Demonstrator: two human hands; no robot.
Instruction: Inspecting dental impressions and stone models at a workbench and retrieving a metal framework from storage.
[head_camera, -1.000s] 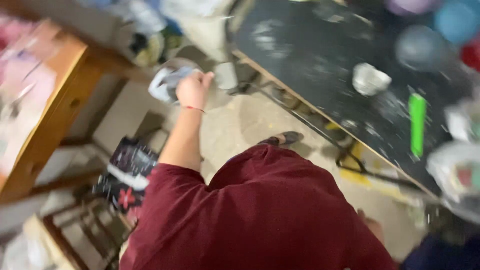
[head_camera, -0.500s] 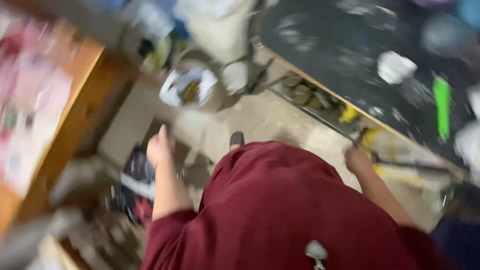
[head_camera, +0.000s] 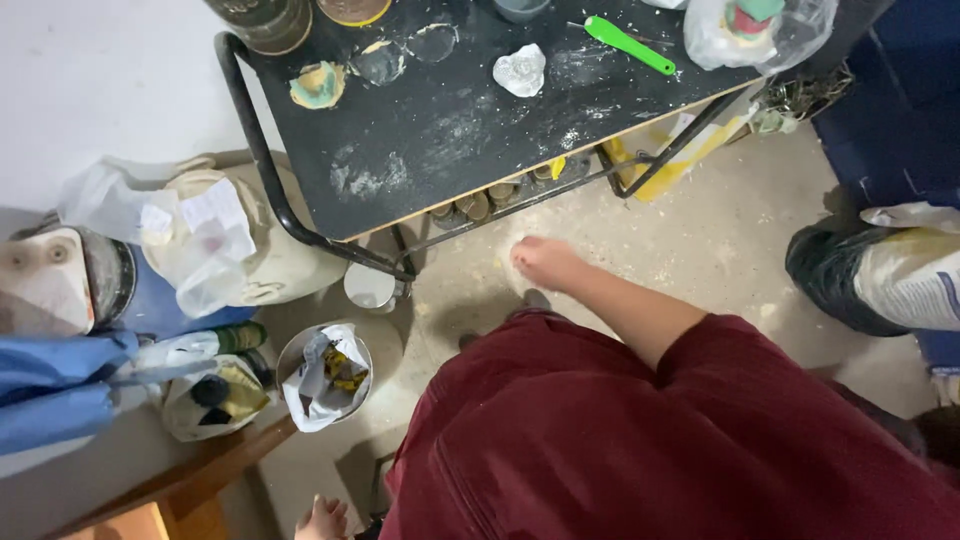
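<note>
My right hand (head_camera: 545, 262) hung empty, fingers loosely curled, below the black table (head_camera: 470, 130), left hand (head_camera: 322, 519) grip unclear.

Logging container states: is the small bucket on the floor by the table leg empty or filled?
Filled. The small bucket stands upright and open, with crumpled white plastic and yellow wrappers showing above its rim.

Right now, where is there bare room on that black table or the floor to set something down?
The black table is bare at its front, dusty, below the crumpled white wad and green tool. Its back edge is crowded with jars and bags. Bare floor lies right of the right hand; the left side is cluttered around the bucket.
</note>
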